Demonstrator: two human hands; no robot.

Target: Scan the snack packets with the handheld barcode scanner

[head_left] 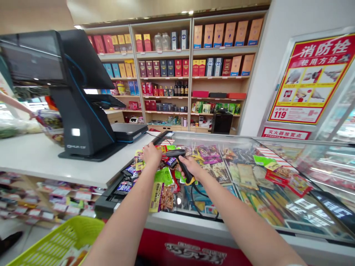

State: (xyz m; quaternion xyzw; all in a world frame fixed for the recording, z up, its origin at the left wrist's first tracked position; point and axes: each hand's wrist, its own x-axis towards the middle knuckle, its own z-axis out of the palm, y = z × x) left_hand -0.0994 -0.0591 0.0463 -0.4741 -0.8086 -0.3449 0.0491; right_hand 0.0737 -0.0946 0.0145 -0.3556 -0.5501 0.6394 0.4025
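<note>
Head view: shop checkout, with liquor-box shelves (163,70) behind and a white table (41,159) beside a glass-topped display case (277,142). Right hand (192,167) grips a corded barcode scanner (180,158), its nose angled toward snack packets (163,195) piled on the case's near end. Left hand (151,154) sits curled over the packets, grip unclear.
</note>
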